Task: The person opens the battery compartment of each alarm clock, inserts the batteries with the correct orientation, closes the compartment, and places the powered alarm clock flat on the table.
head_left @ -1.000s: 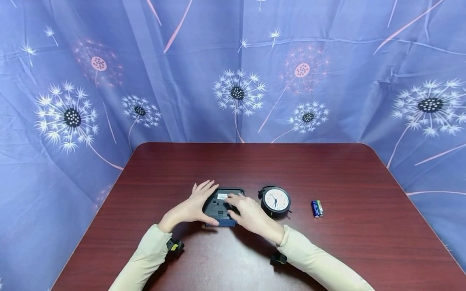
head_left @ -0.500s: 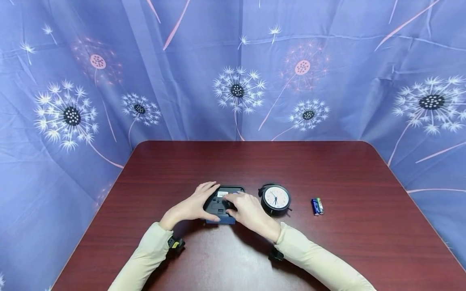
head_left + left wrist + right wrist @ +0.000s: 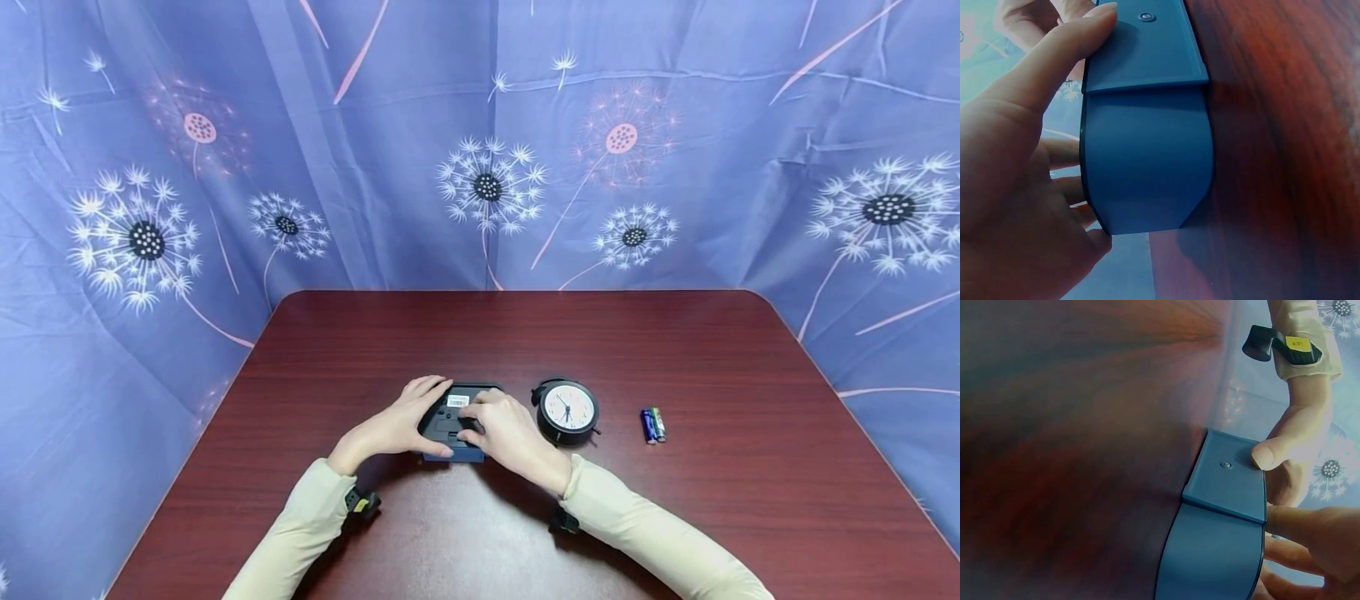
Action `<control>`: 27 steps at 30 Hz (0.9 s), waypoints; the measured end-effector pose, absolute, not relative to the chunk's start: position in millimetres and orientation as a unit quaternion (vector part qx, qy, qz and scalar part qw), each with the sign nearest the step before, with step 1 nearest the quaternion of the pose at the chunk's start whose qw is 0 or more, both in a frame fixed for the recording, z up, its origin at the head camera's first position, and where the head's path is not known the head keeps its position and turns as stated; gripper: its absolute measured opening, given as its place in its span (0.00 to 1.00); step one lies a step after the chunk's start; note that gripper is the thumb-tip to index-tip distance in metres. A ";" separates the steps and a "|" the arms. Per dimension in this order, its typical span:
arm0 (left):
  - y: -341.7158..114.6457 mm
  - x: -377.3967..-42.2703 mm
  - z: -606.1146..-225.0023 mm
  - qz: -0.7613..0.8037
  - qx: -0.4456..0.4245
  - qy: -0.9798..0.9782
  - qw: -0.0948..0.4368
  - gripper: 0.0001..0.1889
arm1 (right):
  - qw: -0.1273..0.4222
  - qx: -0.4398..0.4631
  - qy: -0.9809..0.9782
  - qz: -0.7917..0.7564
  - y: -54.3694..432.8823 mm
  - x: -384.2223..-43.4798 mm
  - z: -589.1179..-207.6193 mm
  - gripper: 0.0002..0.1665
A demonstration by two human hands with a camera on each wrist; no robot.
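A box-like device (image 3: 438,427) lies on the table with its black back up, showing a white label; its sides (image 3: 1147,156) are blue. My left hand (image 3: 390,427) grips its left end, thumb on the near blue side and fingers at the far edge. Over the right half of the black back, my right hand (image 3: 513,435) bends its fingers, thumb and index tips close together at a dark spot near the middle. Whether they pinch a small part, I cannot tell. In the right wrist view, the right fingers (image 3: 1294,556) sit behind the device's blue side.
Just right of the right hand stands a round black alarm clock (image 3: 567,408) with a white dial. Farther right, two batteries (image 3: 652,425) lie side by side on the dark red table (image 3: 735,492). A blue dandelion-print curtain (image 3: 390,167) hangs behind the table.
My right hand has shifted slightly left over the device's back, its thumb and index tips drawing nearer each other. My left hand keeps its hold, and the device stays in place.
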State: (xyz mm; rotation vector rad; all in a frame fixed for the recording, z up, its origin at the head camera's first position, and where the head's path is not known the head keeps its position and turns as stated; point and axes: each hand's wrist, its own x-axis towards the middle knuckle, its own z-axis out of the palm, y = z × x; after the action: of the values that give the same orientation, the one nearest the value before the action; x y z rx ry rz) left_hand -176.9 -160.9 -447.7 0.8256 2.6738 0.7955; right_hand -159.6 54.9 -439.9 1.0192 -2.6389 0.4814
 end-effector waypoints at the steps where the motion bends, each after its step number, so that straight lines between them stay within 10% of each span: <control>1: -160.9 -177.0 -447.7 0.271 0.282 0.913 0.116 0.56 | 0.133 0.352 -0.911 0.167 54.5 -159.5 -439.6 0.14; 27: -162.6 -177.2 -449.9 0.258 0.299 0.912 0.106 0.55 | 0.154 0.347 -0.921 0.091 34.2 -155.2 -439.0 0.06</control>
State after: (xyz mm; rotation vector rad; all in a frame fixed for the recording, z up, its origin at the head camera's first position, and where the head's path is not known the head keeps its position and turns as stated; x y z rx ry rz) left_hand -177.2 -162.6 -449.9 0.8817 2.6874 0.7608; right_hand -155.2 34.2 -439.0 0.9938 -2.6401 0.2614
